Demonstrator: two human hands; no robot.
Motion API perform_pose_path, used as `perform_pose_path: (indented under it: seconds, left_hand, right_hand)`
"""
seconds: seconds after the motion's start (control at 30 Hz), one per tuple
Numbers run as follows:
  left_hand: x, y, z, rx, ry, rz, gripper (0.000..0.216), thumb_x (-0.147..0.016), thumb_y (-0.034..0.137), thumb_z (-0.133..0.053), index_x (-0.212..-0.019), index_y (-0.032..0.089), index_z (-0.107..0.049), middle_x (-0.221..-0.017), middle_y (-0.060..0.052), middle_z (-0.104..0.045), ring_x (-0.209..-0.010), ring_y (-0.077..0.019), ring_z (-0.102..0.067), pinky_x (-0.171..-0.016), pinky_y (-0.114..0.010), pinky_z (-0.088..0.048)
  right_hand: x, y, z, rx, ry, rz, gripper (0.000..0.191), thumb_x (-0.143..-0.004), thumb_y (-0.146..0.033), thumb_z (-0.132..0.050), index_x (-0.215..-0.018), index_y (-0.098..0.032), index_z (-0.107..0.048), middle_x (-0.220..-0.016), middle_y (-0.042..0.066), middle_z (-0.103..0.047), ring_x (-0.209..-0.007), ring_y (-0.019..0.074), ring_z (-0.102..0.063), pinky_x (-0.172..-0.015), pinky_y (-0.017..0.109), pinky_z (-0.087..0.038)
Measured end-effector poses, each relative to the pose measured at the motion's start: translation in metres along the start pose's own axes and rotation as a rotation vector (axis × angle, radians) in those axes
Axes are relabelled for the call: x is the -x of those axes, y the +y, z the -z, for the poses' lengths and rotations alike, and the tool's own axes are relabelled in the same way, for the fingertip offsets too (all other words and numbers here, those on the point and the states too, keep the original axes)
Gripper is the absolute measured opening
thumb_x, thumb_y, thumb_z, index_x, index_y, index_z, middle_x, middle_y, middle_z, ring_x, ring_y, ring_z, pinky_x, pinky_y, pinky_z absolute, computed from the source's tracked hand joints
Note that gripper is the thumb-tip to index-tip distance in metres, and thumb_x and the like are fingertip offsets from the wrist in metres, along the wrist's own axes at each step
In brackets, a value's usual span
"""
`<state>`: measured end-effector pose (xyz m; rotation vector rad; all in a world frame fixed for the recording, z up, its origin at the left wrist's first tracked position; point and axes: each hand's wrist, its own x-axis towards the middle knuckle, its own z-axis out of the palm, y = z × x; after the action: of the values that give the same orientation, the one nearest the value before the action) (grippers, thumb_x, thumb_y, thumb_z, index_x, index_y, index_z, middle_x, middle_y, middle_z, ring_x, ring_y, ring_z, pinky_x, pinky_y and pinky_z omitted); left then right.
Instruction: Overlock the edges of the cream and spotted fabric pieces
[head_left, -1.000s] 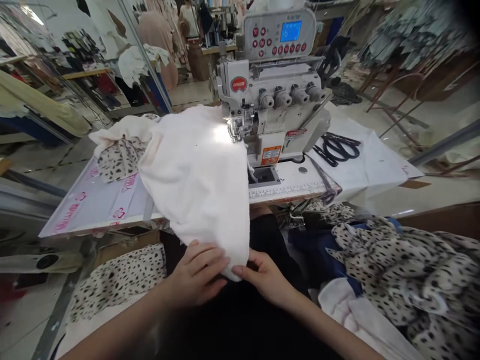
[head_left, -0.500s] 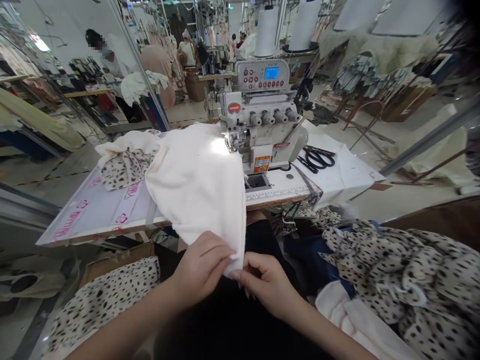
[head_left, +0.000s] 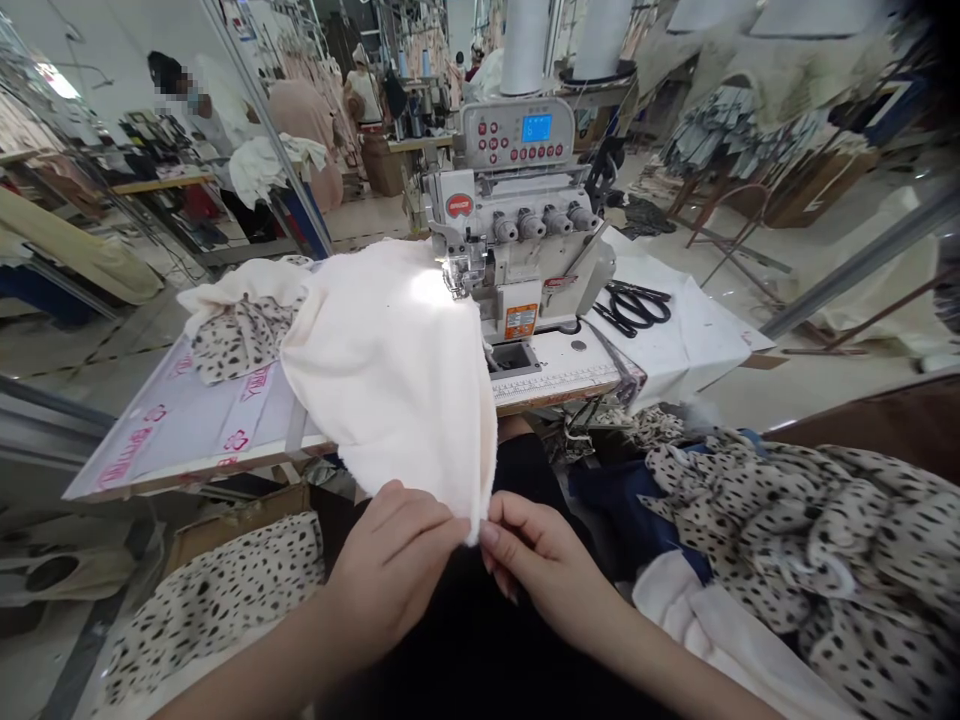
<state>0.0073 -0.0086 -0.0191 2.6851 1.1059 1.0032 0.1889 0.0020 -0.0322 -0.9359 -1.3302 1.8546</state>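
Observation:
A cream fleece fabric piece (head_left: 390,370) runs from under the lit needle area of the overlock sewing machine (head_left: 517,230) down over the table's front edge. My left hand (head_left: 405,560) pinches its lower edge. Close beside it, my right hand (head_left: 536,560) pinches the corner of the same edge between thumb and fingers. Two layers show along the fabric's right side, meeting at my fingertips. On the left of the table, a bunched part with black spots (head_left: 244,335) lies against the cream fleece.
Black-handled scissors (head_left: 634,305) rest on white cloth right of the machine. Spotted fabric heaps (head_left: 810,540) lie at the right, and more spotted fabric (head_left: 225,590) fills a box at lower left. A co-worker (head_left: 199,100) stands at a table behind.
Both hands still grip the fabric's lower corner. The edge layers have parted slightly along the right side, and my left hand has turned a little. The whole view has shifted slightly.

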Motion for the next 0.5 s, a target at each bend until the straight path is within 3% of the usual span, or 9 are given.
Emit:
perform_pose_path:
  seconds: [0.33, 0.5]
  left_hand:
    - [-0.001, 0.002, -0.001, -0.069, -0.023, -0.024, 0.026, -0.078, 0.003, -0.05, -0.1, 0.015, -0.055, -0.086, -0.003, -0.061, -0.081, -0.0131, -0.053, -0.09, -0.036, -0.031]
    - [0.001, 0.005, -0.007, -0.098, 0.039, -0.025, 0.021, -0.073, 0.007, -0.059, -0.093, 0.013, -0.057, -0.083, -0.004, -0.061, -0.08, -0.0145, -0.053, -0.09, -0.038, -0.032]
  right_hand:
    - [0.001, -0.001, 0.0, -0.055, 0.014, -0.036, 0.034, -0.084, -0.043, -0.048, -0.066, -0.015, -0.048, -0.056, -0.004, -0.046, -0.043, 0.0048, -0.039, -0.04, 0.016, -0.029]
    - [-0.001, 0.002, 0.003, -0.138, -0.021, -0.022, 0.041, -0.087, -0.045, -0.04, -0.063, -0.013, -0.051, -0.052, -0.002, -0.045, -0.041, 0.0056, -0.04, -0.039, 0.017, -0.03]
